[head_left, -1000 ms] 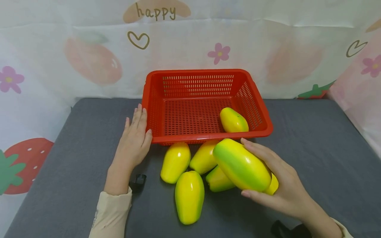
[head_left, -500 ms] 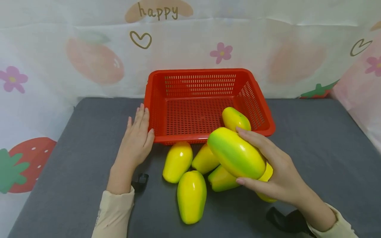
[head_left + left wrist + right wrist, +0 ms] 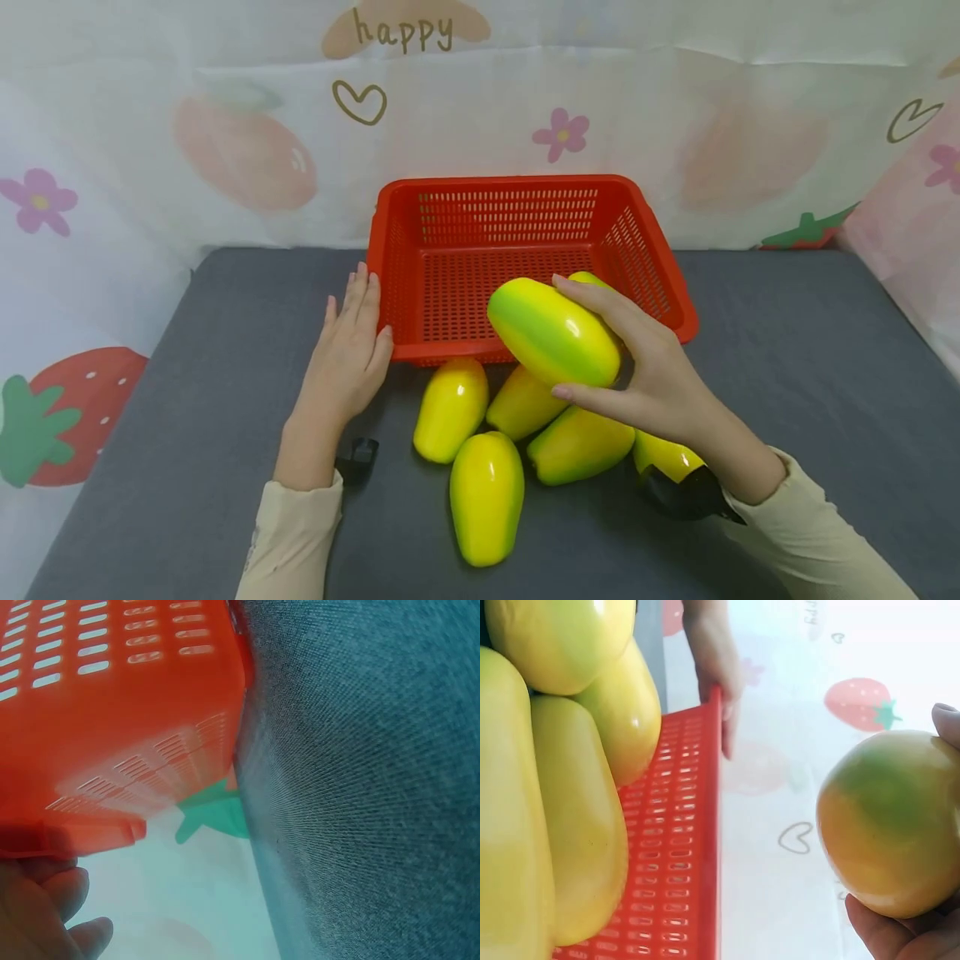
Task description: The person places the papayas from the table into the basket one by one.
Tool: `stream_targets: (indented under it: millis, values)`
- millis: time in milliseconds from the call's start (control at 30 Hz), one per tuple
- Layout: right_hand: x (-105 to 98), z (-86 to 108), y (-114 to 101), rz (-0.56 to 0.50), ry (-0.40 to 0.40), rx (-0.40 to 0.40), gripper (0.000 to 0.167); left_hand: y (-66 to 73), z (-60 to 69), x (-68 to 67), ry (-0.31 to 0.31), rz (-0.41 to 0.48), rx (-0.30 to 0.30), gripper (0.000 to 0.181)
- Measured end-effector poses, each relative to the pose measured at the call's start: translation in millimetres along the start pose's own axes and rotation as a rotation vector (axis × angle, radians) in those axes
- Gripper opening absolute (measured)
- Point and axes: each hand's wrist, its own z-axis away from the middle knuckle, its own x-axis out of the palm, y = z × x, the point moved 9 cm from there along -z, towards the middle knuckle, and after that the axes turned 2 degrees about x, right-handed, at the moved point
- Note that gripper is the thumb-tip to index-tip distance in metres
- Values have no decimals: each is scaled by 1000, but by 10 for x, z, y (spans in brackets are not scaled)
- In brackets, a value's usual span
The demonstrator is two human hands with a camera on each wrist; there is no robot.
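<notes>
My right hand (image 3: 652,362) grips a yellow-green papaya (image 3: 555,332) between thumb and fingers, above the front rim of the red basket (image 3: 536,350). Behind it, partly hidden, another papaya (image 3: 588,279) lies inside the basket. My left hand (image 3: 341,354) rests with straight fingers against the basket's left side; in the left wrist view its fingers (image 3: 67,892) are at the rim. Several papayas lie on the table before the basket, among them a front papaya (image 3: 487,500) and a left papaya (image 3: 452,408). The right wrist view shows the held papaya (image 3: 889,821) end-on.
The grey cloth-covered table (image 3: 810,375) stretches to both sides. Close behind the basket hangs a pale printed curtain (image 3: 480,108) with fruit and flower pictures. A papaya (image 3: 667,454) on the right is partly covered by the black wrist strap (image 3: 690,493).
My right hand has carried the papaya up, leftward and away from me, from over the loose papayas to the basket's front rim. My left hand stays against the basket.
</notes>
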Motion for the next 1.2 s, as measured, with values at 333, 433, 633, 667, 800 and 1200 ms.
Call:
stream_targets:
  millis: [333,433,633,667,800,1200]
  values:
    - [186,-227,151,-14,-29,13,80,17,2,-12,7,-1,2,61]
    - [238,-276,192,-15,-43,38,79,18,-1,-7,3,2,-1,61]
    - [360,-376,326,-54,-95,148,76,16,-9,-12,3,-1,-8,62]
    - [382,-392,347,-63,-104,167,75,13,-10,-10,2,-1,-9,62]
    - [449,-476,395,-94,-120,202,75,13,-12,-11,0,-3,-13,62]
    - [690,-737,635,-163,-149,388,72,10,-9,-6,8,5,-5,62]
